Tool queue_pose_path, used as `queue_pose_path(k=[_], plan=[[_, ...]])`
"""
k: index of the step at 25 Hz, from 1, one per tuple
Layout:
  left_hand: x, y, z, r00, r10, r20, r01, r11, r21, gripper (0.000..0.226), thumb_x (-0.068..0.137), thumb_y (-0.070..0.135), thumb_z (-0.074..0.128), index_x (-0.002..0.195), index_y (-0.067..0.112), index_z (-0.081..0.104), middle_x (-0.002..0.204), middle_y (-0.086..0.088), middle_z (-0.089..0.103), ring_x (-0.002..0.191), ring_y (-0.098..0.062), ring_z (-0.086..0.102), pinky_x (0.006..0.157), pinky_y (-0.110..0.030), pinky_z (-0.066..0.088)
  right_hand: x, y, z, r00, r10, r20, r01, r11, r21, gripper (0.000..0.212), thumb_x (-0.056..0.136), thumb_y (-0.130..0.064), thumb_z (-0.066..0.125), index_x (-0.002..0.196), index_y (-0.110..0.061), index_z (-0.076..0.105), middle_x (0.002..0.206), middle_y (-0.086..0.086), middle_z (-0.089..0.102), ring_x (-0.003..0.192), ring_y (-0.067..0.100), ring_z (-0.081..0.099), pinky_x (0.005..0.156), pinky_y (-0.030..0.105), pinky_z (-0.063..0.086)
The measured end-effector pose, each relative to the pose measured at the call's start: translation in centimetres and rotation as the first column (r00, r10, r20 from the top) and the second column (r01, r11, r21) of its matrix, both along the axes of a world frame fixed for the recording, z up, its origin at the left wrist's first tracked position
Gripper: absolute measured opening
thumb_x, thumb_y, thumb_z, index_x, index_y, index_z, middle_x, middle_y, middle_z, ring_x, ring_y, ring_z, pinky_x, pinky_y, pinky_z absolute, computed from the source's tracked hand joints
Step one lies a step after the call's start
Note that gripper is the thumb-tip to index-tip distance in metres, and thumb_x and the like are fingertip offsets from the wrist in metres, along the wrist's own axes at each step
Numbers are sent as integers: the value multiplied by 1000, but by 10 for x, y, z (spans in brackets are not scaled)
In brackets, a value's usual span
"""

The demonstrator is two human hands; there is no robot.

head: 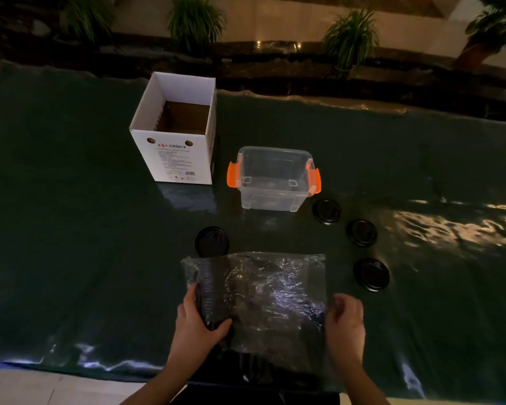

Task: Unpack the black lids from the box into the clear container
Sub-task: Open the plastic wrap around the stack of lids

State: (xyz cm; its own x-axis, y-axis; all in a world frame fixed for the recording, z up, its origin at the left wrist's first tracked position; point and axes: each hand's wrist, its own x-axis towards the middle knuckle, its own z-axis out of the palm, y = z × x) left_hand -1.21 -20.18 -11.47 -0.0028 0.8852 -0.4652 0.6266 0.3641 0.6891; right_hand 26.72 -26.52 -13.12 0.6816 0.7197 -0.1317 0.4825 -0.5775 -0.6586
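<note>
A clear plastic bag (pixel 275 290) lies near the table's front edge with a stack of black lids (pixel 209 287) inside its left end. My left hand (pixel 197 323) grips that stack through the bag. My right hand (pixel 346 320) pinches the bag's right edge. Loose black lids lie on the table: one (pixel 211 241) just beyond the bag, and three to the right (pixel 326 211), (pixel 362 232), (pixel 371 274). The clear container (pixel 275 178) with orange latches stands open behind the bag. The white cardboard box (pixel 176 130) stands open to its left, its inside looking bare.
A dark green glossy sheet (pixel 70 229) covers the table and ripples at its edges. A dark ledge with potted plants (pixel 349 39) runs behind the table. Pale floor (pixel 41 387) shows at the bottom left.
</note>
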Motion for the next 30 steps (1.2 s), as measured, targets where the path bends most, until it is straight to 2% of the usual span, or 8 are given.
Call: queue_pose_path(k=[4,9,13,17,22,25,28,30], plan=[[11,-7,-9,990,-104,-98,97,992,-79,111,65,47,79,148,26,7,138,-13,32,128,-32,38,107,-51,37,-9,5,-5,964,111,-242,-148,979,-142,13,92,-13,59,103,-20,59,88,1,67,79,21,66,77,41,55],[15,-3,-13,977,-135,-163,121,988,-94,115,66,53,77,149,20,5,137,-16,32,127,-36,38,105,-52,37,-24,33,-20,714,-214,-666,-13,948,-318,32,87,-27,68,109,-17,48,97,5,62,82,21,61,70,34,52],[12,0,-16,959,-161,-235,136,984,-119,117,64,63,73,149,23,3,140,-15,31,127,-36,40,102,-53,40,-35,38,-41,736,-232,-635,-32,926,-376,21,83,-19,72,87,-12,53,77,4,61,62,16,56,52,27,47],[9,-1,-15,875,-216,-434,223,974,-37,118,63,76,62,149,20,5,155,-15,16,139,-34,27,105,-53,37,-29,37,-50,944,-133,-303,-5,911,-413,34,82,-26,72,105,-6,56,100,10,61,88,27,61,69,29,44],[7,-5,-17,647,-435,-626,600,797,66,95,70,79,40,148,29,21,157,-13,22,141,-34,29,100,-58,39,-39,38,-35,637,-148,-756,-41,973,-225,20,86,0,65,105,-7,66,100,14,67,84,22,62,69,30,51],[4,-6,-21,683,-464,-564,581,813,35,92,74,76,32,150,32,3,160,-9,-5,146,-32,13,110,-50,32,-23,31,-10,476,-63,-877,22,998,-59,24,75,4,68,93,-10,61,89,11,64,85,29,59,76,37,46],[2,-6,-27,753,-447,-483,539,840,61,95,77,70,45,151,28,2,159,-9,-16,147,-31,9,115,-41,24,-3,18,6,24,80,-997,107,991,82,16,74,1,67,81,-6,54,82,13,61,87,31,62,82,40,51],[2,-4,-29,773,-463,-433,531,846,42,97,80,62,55,151,26,-1,156,-8,-24,148,-29,2,117,-36,20,-5,15,8,-64,26,-998,68,997,21,7,86,-3,62,88,0,56,85,15,65,84,28,69,79,38,60]])
